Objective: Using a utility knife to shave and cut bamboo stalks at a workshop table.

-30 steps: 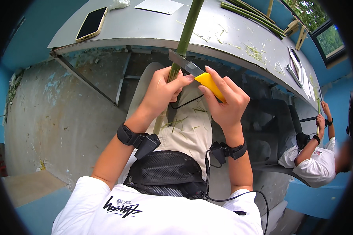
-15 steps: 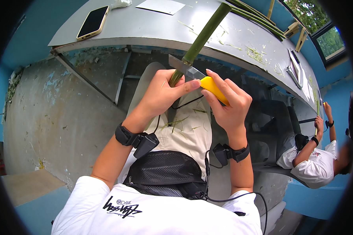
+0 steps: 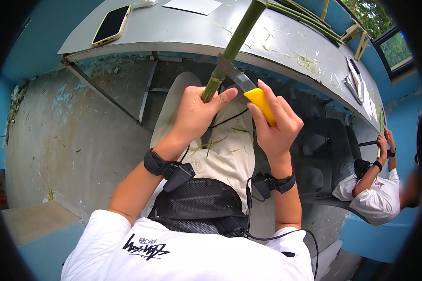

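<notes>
My left hand (image 3: 196,110) is wrapped round the near end of a green bamboo stalk (image 3: 241,35), its thumb stretched out along the side. The stalk slants away from me, its far part over the table. In my right hand (image 3: 279,124) is a utility knife with a yellow handle (image 3: 261,107), gripped between thumb and fingers. Its wide grey blade (image 3: 229,69) lies against the stalk just beyond a joint, a little past my left hand. Green shavings (image 3: 215,144) are scattered on my light trousers.
The grey table (image 3: 150,30) curves across the far side, bearing a phone (image 3: 111,25), white paper (image 3: 192,5), bamboo shavings (image 3: 306,61) and several green stalks (image 3: 309,23). A metal frame-like tool (image 3: 354,80) lies at its right. Another person (image 3: 375,194) sits at far right, holding a thin stalk.
The knife has slid away from my left thumb and up past the joint, its blade tilting more steeply. The stalk has shifted slightly left. The other person's raised hand has come down to the stalk.
</notes>
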A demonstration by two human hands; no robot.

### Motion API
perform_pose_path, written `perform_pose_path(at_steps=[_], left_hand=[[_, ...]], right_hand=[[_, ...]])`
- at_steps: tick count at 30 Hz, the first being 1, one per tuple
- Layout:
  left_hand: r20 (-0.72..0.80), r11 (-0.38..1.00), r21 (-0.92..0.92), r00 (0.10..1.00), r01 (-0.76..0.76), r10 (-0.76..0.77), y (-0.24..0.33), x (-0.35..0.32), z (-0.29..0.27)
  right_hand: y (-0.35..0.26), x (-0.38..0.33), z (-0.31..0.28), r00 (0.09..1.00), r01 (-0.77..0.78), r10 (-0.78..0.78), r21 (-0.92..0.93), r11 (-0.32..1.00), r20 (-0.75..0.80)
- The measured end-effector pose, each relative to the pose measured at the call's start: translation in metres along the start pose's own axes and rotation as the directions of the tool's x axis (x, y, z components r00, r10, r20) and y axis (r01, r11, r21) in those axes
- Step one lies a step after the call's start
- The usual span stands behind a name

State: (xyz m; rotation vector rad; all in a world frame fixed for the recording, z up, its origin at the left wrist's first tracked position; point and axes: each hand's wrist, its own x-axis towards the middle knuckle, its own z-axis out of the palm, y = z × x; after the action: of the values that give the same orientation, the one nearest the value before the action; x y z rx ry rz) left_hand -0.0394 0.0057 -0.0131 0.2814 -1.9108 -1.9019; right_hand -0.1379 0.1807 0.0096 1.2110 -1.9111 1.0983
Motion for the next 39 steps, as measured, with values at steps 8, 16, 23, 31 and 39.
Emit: perform_pose_path(at_steps=[8, 16, 23, 31, 39], left_hand=[[0.202, 0.932, -0.202, 0.944, 0.301, -0.261, 0.009, -0.009, -0.006], [0.269, 0.934, -0.214, 0.937, 0.285, -0.225, 0.019, -0.009, -0.009], [0.101, 0.999, 0.043, 0.994, 0.034, -0.038, 0.012, -0.007, -0.006], [0.045, 0.995, 0.089, 0.998, -0.049, 0.045, 0.011, -0.008, -0.005], [-0.001, 0.991, 0.126, 0.999, -0.042, 0.042, 0.004, -0.008, -0.003]], right_hand=[[0.007, -0.005, -0.002, 0.996, 0.057, -0.053, -0.049, 0.997, 0.076], [-0.002, 0.003, -0.007, 0.983, 0.071, -0.059, -0.061, 0.996, 0.174], [-0.004, 0.006, -0.009, 0.983, 0.071, -0.064, -0.032, 0.997, 0.175], [-0.006, 0.005, -0.008, 0.983, 0.086, -0.072, -0.077, 0.993, 0.17], [-0.004, -0.002, -0.001, 0.996, 0.07, -0.066, -0.062, 0.996, 0.068]])
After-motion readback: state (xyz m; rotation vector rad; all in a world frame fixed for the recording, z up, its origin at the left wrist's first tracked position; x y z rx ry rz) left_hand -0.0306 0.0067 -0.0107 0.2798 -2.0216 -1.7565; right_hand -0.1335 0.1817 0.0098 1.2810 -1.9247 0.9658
